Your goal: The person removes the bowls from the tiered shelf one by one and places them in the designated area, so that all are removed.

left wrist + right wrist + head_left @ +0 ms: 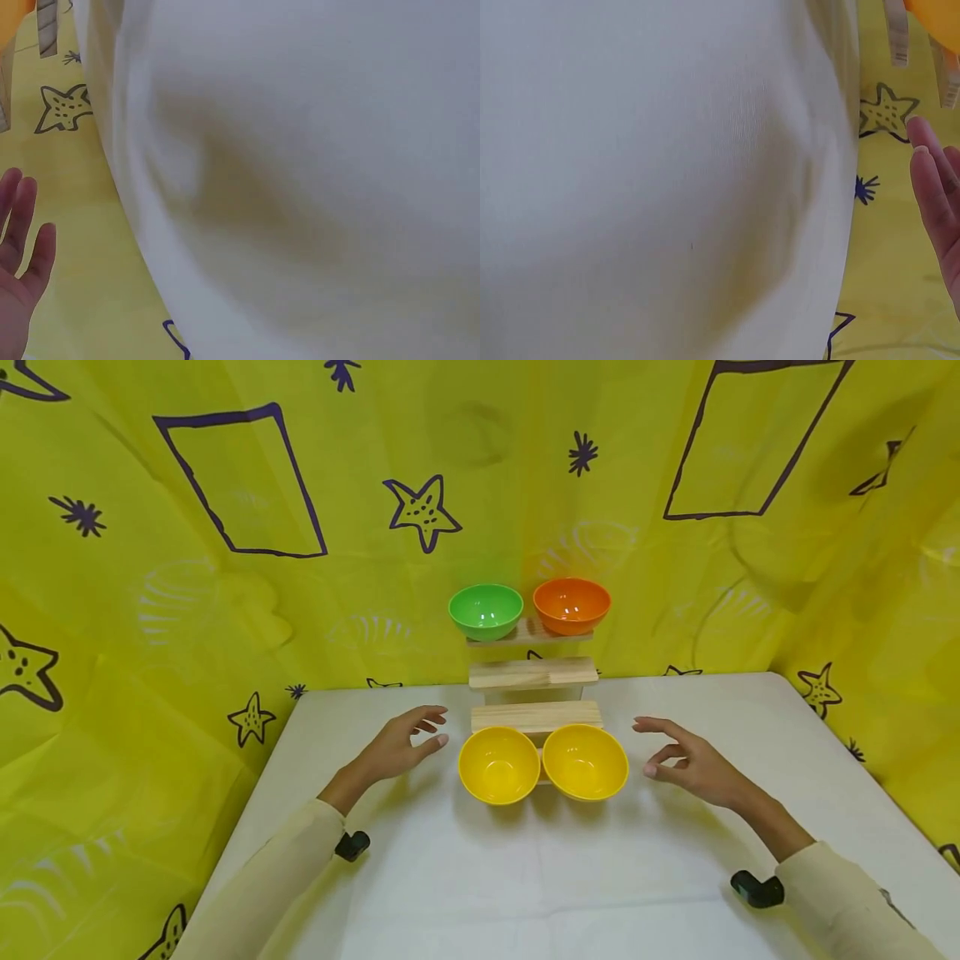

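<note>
Bowls (498, 779) — on top, bottom steps (529, 632)

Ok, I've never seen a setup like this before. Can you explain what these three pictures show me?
There is no robot here: you see a person's bare left hand and right hand. The wide picture comes from a camera on the person's head, looking forward and down. The other two come from cameras on the left and right wrists; each is mostly white fabric, with a hand at the edge.

On the white table is a stepped wooden stand. Its top step carries a green bowl and an orange bowl. Two yellow bowls sit side by side at the bottom, between the hands. Neither hand holds anything.
</note>
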`<move>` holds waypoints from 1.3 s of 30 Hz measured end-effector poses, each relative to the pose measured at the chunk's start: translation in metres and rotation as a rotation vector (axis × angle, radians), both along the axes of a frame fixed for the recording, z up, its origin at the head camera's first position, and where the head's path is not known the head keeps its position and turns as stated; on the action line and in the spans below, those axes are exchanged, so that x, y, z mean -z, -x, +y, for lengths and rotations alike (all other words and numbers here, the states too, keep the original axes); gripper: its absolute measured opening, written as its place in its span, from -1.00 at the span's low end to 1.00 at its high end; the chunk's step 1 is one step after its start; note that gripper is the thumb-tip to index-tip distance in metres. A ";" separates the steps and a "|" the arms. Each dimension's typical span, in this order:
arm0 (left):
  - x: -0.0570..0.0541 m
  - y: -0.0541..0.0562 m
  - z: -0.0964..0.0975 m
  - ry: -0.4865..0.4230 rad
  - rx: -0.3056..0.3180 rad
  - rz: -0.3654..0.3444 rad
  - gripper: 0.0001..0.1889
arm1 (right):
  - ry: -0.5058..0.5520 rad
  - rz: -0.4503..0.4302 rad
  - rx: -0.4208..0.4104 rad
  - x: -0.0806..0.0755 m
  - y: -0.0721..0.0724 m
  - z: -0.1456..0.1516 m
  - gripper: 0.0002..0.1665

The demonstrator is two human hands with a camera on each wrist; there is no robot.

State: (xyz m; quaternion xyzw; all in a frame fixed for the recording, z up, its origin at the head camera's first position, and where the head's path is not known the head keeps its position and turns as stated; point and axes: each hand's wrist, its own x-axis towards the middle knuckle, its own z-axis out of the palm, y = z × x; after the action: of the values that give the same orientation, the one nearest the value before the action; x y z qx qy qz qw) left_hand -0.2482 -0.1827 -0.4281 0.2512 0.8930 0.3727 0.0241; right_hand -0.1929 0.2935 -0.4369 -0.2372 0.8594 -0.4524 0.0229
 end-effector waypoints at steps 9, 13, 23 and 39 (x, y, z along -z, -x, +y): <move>0.000 0.012 0.020 -0.086 0.002 -0.037 -0.53 | 0.072 -0.024 -0.052 0.004 -0.005 -0.010 -0.21; -0.002 0.015 0.027 -0.075 0.011 -0.058 -0.51 | 0.106 -0.028 -0.065 0.007 -0.007 -0.013 -0.20; -0.002 0.020 0.036 -0.070 0.041 -0.125 -0.49 | 0.142 -0.048 -0.052 0.015 -0.012 -0.020 -0.19; 0.005 0.026 0.041 -0.043 0.052 -0.170 -0.45 | 0.203 -0.074 -0.059 0.023 -0.017 -0.033 -0.05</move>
State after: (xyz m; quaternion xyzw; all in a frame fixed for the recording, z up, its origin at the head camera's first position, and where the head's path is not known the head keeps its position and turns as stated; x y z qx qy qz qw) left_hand -0.2746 -0.1422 -0.4331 0.2422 0.8727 0.4109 0.1042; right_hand -0.1763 0.2606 -0.4601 -0.2464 0.8004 -0.5447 0.0438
